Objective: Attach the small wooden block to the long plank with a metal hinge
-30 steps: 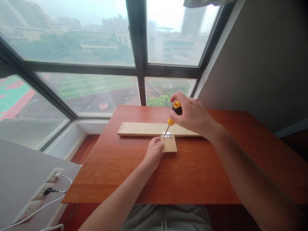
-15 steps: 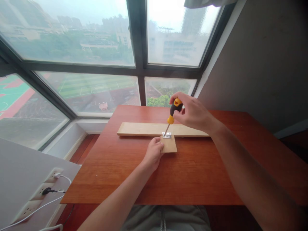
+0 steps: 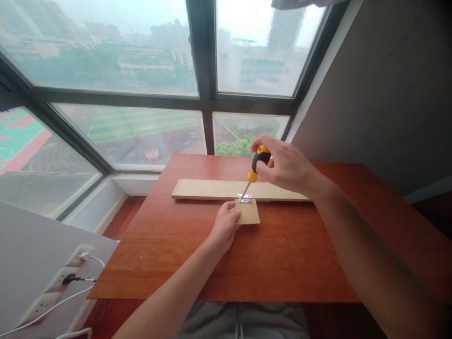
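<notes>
In my right hand [image 3: 284,160] is a yellow and black screwdriver [image 3: 260,160], tilted, with its shaft running down to the left. Its tip meets the near leaf of a silver hinge [image 3: 248,200]. The hinge spans the joint between a small square wooden piece [image 3: 249,214] and the near edge of a long pale board [image 3: 205,189]. Gripping the left edge of the small piece is my left hand [image 3: 226,221], with the fingers on top. Whether a screw sits under the tip is too small to tell.
Everything lies on a reddish-brown wooden table [image 3: 169,263]. Large windows [image 3: 137,132] stand behind it, and a dark wall [image 3: 384,103] rises at the right. At lower left, wall sockets [image 3: 63,280] hold plugs with cables.
The screwdriver's handle has turned slightly, and my right hand has shifted a little to the right. My left hand, the small piece and the board stay in place.
</notes>
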`<action>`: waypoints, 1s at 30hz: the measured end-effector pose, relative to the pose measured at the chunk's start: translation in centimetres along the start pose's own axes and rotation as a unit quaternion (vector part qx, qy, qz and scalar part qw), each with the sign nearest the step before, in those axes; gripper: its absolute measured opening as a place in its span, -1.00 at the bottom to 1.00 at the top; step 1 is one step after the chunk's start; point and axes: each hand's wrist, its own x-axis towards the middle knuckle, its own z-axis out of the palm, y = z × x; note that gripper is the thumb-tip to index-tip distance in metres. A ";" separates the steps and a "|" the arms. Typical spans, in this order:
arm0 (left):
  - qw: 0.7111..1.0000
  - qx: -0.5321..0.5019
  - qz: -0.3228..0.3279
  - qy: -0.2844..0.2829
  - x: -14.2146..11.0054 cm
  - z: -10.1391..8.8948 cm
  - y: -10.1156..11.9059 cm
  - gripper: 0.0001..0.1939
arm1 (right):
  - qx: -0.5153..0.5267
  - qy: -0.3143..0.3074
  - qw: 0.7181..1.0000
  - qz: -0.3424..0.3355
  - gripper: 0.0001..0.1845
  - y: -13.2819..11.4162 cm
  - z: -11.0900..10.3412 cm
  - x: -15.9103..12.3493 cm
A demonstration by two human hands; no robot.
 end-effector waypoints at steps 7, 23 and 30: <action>1.000 -0.005 -0.005 -0.001 0.0 0.1 0.1 -0.67 | -0.017 0.020 1.000 -0.009 -0.79 -0.2 0.3 0.0; 1.000 0.006 -0.005 -0.007 0.0 -0.1 -0.1 -0.66 | 0.013 0.043 0.999 -0.008 -0.73 0.1 0.4 0.0; 1.000 0.010 -0.008 -0.013 -0.1 0.1 -0.1 -0.64 | 0.106 0.094 0.990 0.018 -0.70 1.1 -0.2 -0.2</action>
